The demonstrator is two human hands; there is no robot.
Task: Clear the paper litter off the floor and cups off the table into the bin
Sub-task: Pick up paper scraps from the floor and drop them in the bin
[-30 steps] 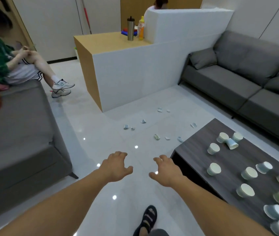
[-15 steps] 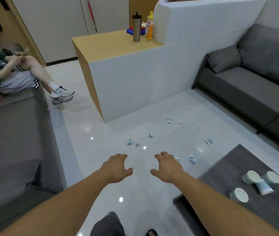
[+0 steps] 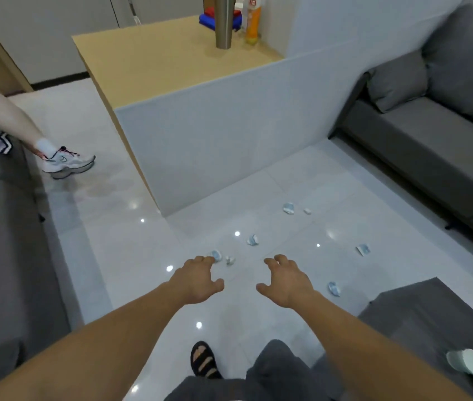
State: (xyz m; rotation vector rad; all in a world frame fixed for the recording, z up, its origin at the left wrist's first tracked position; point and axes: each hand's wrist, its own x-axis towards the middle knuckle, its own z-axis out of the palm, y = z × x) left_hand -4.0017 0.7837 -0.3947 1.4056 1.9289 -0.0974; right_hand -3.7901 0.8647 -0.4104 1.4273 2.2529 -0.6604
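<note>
Several crumpled bits of pale blue and white paper lie scattered on the glossy white floor: one scrap (image 3: 216, 255) just past my left fingertips, a small white bit (image 3: 230, 260) beside it, others further off (image 3: 253, 240) (image 3: 288, 208) (image 3: 363, 250) and one (image 3: 334, 288) near the table corner. My left hand (image 3: 197, 280) and right hand (image 3: 286, 282) are stretched out in front of me above the floor, fingers spread and loosely bent, holding nothing. Pale cups (image 3: 471, 369) lie on the dark coffee table (image 3: 408, 314) at lower right. No bin is in view.
A white and wood counter (image 3: 200, 111) stands ahead with a steel flask (image 3: 223, 21) and an orange bottle (image 3: 252, 21). Grey sofas flank the floor, on the left (image 3: 4, 241) and right (image 3: 432, 134). A seated person's leg and sneaker (image 3: 64, 162) are at left. My sandalled foot (image 3: 203, 360) is below.
The view has moved forward and tilted down: the paper scraps are closer, the counter looms larger and most of the table and cups have slid out of frame. Both hands stay out, empty.
</note>
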